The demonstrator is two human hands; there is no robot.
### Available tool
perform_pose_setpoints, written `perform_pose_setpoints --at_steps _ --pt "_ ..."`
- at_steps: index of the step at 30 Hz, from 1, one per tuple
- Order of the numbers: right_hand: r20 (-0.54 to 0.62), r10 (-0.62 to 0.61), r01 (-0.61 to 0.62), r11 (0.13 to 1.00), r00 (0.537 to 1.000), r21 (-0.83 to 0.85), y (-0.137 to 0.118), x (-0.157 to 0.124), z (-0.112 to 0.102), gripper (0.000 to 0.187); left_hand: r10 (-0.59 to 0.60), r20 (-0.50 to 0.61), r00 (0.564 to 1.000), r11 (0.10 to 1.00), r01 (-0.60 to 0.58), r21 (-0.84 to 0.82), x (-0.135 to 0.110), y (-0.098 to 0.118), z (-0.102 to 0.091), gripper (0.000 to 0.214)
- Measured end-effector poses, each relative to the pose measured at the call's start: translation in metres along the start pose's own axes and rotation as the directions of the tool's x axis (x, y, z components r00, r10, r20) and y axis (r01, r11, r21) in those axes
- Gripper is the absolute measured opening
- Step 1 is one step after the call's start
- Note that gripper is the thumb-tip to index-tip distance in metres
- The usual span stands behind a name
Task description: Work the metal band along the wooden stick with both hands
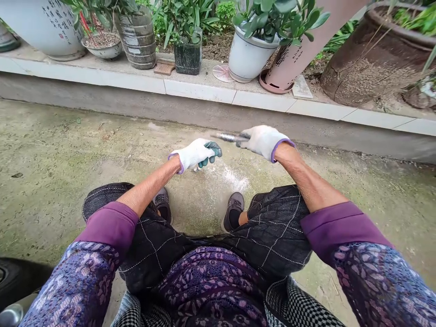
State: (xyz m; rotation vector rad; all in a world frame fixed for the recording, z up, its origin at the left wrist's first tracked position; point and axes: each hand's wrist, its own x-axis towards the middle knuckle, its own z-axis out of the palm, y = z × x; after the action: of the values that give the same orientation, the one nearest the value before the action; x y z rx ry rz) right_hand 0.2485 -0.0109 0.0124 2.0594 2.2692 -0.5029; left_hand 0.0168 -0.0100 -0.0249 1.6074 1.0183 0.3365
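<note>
My right hand (262, 141), in a white glove with a purple cuff, is closed around a slim silvery metal tool (226, 137). The tool points left and its tip is blurred, so I cannot tell its exact kind. My left hand (200, 153), in a matching glove with dark green coated fingers, is closed with its fingers curled. Below those fingers a small pale end (197, 169) pokes out; the rest is hidden. The tool's tip is above and apart from the left hand. White powder (235, 178) is scattered on the concrete below the hands.
A low tiled ledge (197, 91) runs across ahead, bearing a white flowerpot (250, 56), a pink pot (284, 68), a large brown jar (361, 63) and several other planters. My shoes (234, 206) flank the powder. A dark rounded object (20, 277) sits at lower left.
</note>
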Motion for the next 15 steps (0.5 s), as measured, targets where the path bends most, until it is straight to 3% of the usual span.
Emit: perform_pose_setpoints --at_steps 3,6,9,12,14,15 --pt "-0.068 0.026 -0.007 0.963 0.997 0.27 -0.004 -0.009 -0.014 0.026 0.028 0.039 0.999 0.999 -0.027 -0.044 -0.003 0.003 0.002 0.023" --pt "0.006 -0.04 0.028 0.79 0.999 0.612 -0.013 -0.024 -0.019 0.036 0.033 0.015 0.999 0.999 -0.033 -0.036 -0.002 0.004 -0.001 0.024" --pt "0.135 -0.197 0.039 0.687 0.971 0.725 -0.019 -0.035 -0.018 0.045 0.02 -0.043 0.999 0.999 -0.022 -0.039 0.003 0.0 -0.007 0.024" --pt "0.335 -0.343 0.032 0.739 0.878 0.673 -0.021 -0.038 -0.01 0.043 0.034 -0.069 0.997 0.999 -0.036 -0.025 0.007 -0.003 -0.013 0.024" --pt "0.45 -0.367 0.052 0.818 0.814 0.573 -0.021 -0.035 0.001 0.036 0.058 -0.052 0.997 0.998 -0.057 0.021 0.006 -0.002 -0.015 0.025" --pt "0.464 -0.349 0.08 0.859 0.814 0.506 -0.021 -0.032 0.007 0.031 0.056 -0.039 0.998 0.997 -0.054 0.048 0.005 -0.001 -0.015 0.025"
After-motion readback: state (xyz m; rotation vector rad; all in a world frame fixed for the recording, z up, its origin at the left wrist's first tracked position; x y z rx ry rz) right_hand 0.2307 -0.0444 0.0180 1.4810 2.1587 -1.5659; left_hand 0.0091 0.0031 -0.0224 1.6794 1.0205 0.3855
